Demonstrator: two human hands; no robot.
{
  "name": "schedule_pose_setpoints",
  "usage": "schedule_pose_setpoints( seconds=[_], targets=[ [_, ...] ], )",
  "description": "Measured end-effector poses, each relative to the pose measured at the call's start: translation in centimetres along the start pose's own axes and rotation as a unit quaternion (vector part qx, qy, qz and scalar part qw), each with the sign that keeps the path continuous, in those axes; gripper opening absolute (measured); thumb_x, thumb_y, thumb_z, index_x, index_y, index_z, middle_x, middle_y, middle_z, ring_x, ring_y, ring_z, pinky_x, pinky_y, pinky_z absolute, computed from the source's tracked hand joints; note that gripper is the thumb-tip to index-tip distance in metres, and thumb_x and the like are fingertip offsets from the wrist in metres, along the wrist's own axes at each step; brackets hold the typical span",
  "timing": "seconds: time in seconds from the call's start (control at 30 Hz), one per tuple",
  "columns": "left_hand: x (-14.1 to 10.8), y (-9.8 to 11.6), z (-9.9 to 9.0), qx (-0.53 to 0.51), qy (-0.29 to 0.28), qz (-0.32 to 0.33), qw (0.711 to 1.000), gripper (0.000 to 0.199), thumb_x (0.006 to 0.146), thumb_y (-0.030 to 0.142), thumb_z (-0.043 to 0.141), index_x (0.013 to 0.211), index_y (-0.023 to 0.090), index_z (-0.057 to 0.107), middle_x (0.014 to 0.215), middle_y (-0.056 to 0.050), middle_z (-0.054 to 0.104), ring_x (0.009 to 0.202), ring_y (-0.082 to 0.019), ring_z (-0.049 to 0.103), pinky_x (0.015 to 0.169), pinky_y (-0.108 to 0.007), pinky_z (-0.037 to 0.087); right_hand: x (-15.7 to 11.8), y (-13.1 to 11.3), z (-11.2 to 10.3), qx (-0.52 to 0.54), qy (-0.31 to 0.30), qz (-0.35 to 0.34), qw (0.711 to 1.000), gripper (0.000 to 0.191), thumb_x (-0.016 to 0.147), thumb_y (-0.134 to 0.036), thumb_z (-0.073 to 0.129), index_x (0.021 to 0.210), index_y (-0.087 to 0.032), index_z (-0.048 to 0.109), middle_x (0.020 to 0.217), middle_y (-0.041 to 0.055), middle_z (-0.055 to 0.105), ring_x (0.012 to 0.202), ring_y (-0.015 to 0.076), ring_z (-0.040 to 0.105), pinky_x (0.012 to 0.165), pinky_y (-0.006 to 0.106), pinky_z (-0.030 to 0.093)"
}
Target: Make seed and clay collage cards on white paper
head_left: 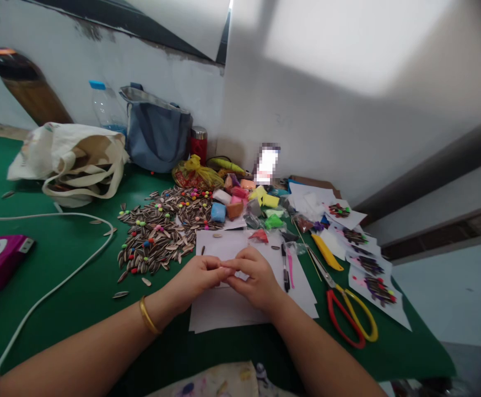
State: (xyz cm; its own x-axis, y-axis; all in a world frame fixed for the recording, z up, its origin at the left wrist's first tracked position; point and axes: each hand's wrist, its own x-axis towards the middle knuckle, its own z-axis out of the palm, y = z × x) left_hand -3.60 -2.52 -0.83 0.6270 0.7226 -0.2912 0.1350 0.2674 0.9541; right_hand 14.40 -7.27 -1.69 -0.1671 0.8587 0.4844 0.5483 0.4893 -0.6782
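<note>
My left hand (202,277) and my right hand (255,280) meet fingertip to fingertip over a stack of white paper (223,311). Both are closed in a pinch; whatever lies between the fingers is too small or hidden to make out. A gold bangle (148,315) circles my left wrist. Left of the paper spreads a heap of striped sunflower seeds (157,237) mixed with small coloured balls. Just right of my right hand, a black pen (285,267) and a pink stick tool (291,269) rest on the sheets. Packets of coloured clay (235,210) lie beyond.
To the right are scissors (341,303), a yellow cutter knife (327,252) and papers bearing decorated seeds (380,289). Bags, including a blue one (157,132), and a red flask (199,146) stand at the back. A white cable (58,281) and tissue pack (3,262) lie left.
</note>
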Motion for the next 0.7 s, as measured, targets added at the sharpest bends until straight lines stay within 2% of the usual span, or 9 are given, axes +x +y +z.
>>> schedule_pose_setpoints(
  seconds=[0.13, 0.33, 0.5, 0.63, 0.7],
  targets=[
    [-0.01, 0.01, 0.04, -0.026, 0.001, -0.005, 1.0, 0.042, 0.075, 0.054, 0.07, 0.072, 0.013, 0.068, 0.06, 0.003, 0.048, 0.06, -0.011, 0.038, 0.056, -0.025, 0.027, 0.14, -0.13, -0.04, 0.019, -0.01, 0.024, 0.999, 0.023, 0.083, -0.029, 0.074, 0.106, -0.025, 0.074, 0.086, 0.0035, 0.061, 0.082, 0.0182, 0.059, 0.075, 0.032, 0.048],
    [-0.12, -0.02, 0.15, -0.036, -0.01, -0.001, 0.999, 0.045, 0.078, 0.058, 0.067, 0.072, 0.014, 0.067, 0.06, 0.002, 0.05, 0.06, -0.011, 0.04, 0.058, -0.026, 0.029, 0.23, -0.18, -0.11, 0.035, -0.015, 0.037, 0.999, 0.009, 0.085, -0.027, 0.07, 0.093, -0.023, 0.075, 0.082, 0.0027, 0.058, 0.08, 0.0174, 0.058, 0.074, 0.031, 0.048],
    [-0.17, 0.29, 0.04, -0.043, 0.014, -0.018, 0.999, 0.04, 0.074, 0.053, 0.072, 0.066, 0.015, 0.064, 0.056, 0.004, 0.046, 0.056, -0.01, 0.036, 0.055, -0.026, 0.026, 0.22, 0.13, -0.5, 0.054, -0.03, 0.045, 0.997, 0.033, 0.08, -0.037, 0.077, 0.11, -0.025, 0.072, 0.089, 0.0037, 0.061, 0.086, 0.0188, 0.059, 0.079, 0.032, 0.049],
    [-0.19, 0.49, -0.08, -0.024, 0.012, -0.003, 1.0, 0.039, 0.075, 0.052, 0.07, 0.065, 0.015, 0.064, 0.056, 0.004, 0.047, 0.057, -0.01, 0.037, 0.055, -0.025, 0.027, 0.21, 0.31, -0.67, 0.066, -0.033, 0.066, 0.995, 0.021, 0.086, -0.037, 0.071, 0.103, -0.025, 0.076, 0.086, 0.0035, 0.06, 0.084, 0.018, 0.06, 0.078, 0.032, 0.049],
    [-0.2, 0.54, -0.08, -0.015, 0.011, 0.003, 1.0, 0.038, 0.075, 0.052, 0.07, 0.065, 0.015, 0.064, 0.057, 0.003, 0.048, 0.057, -0.011, 0.038, 0.056, -0.025, 0.028, 0.24, 0.32, -0.69, 0.066, -0.03, 0.069, 0.995, 0.021, 0.086, -0.037, 0.071, 0.103, -0.025, 0.076, 0.085, 0.0037, 0.061, 0.083, 0.0182, 0.06, 0.078, 0.032, 0.05]
  ],
)
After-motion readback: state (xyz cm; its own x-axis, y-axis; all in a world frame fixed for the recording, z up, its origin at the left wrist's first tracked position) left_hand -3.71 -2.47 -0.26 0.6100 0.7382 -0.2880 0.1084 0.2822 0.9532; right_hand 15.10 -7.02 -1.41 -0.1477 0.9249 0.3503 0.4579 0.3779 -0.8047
